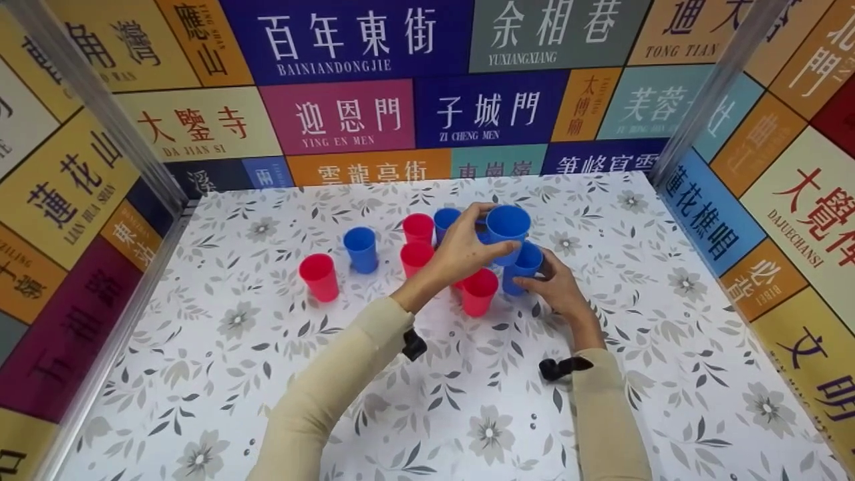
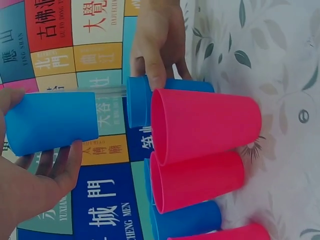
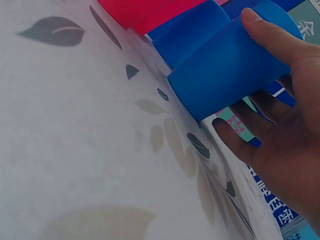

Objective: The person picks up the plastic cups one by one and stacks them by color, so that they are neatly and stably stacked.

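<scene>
My left hand point(image 1: 464, 250) grips a blue cup point(image 1: 509, 224), held off the table with its mouth up. In the left wrist view this cup point(image 2: 55, 122) is between thumb and fingers, apart from the others. Just below and to its right, my right hand point(image 1: 562, 287) holds another blue cup point(image 1: 521, 270) upright on the table. The right wrist view has the thumb of my right hand point(image 3: 295, 125) near the rim of that cup point(image 3: 230, 65), fingers on the other side. Beside it stands a red cup point(image 1: 479, 294); another blue cup point(image 3: 192, 32) is close behind.
More red cups point(image 1: 417, 259) and a blue cup point(image 1: 446, 220) stand upright left of my hands. Farther left are a blue cup point(image 1: 361, 250) and a red cup point(image 1: 319, 277). A floral cloth point(image 1: 491, 431) covers the table; sign-printed panels point(image 1: 340, 113) enclose it.
</scene>
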Demonstrator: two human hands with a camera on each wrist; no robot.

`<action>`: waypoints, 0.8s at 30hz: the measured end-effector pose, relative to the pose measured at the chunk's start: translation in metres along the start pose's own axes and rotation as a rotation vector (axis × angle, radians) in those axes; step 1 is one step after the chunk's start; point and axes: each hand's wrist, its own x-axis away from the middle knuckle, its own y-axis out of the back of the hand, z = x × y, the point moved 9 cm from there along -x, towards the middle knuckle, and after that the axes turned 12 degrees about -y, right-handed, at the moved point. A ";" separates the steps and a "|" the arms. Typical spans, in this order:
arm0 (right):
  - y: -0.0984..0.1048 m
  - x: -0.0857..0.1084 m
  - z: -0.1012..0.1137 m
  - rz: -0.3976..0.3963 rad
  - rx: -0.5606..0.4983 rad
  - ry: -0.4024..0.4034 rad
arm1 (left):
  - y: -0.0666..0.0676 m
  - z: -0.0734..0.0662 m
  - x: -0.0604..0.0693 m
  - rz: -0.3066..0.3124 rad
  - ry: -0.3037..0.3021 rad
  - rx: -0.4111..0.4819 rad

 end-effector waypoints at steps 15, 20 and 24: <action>0.001 0.001 0.005 0.011 0.008 0.029 | -0.034 -0.001 -0.025 0.023 0.033 -0.025; 0.003 -0.001 0.000 -0.011 0.035 0.024 | -0.041 0.005 -0.031 0.021 0.041 -0.016; 0.004 0.000 -0.002 -0.015 0.031 0.022 | -0.045 0.015 -0.033 0.017 0.080 -0.019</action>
